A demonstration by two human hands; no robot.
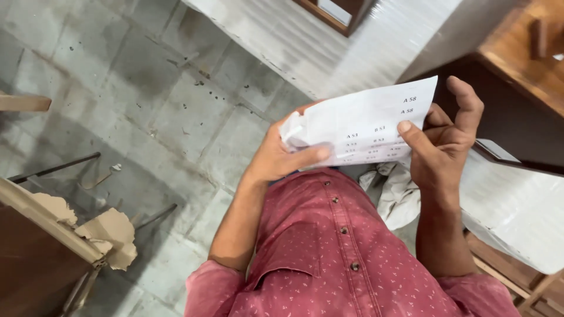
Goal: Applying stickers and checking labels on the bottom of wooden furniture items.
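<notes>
1. Both hands hold one white sheet of paper (367,126) in the air in front of the chest, above the red shirt (329,246); nothing carries it but the fingers
2. The left hand (282,155) is closed on the sheet's left end, thumb lying across the front of the lower edge and the other fingers hidden behind; that end is crumpled or curled over
3. The right hand (443,144) pinches the right part of the lower edge with its thumb on the printed face, while the index finger stands up loose behind the right edge
4. To handle it well, I judge the grip should stay light and at the edges, the two hands drawing gently apart so the curled left end flattens without tearing, and thumbs kept off the print
5. The sheet's long axis runs left to right, tilted so the right end sits higher; the printed face is turned up towards the camera
6. A pale cloth (396,194) lies below the sheet, a wrapped white panel (517,205) sits to the right, and grey floor tiles (147,105) spread at the left
</notes>
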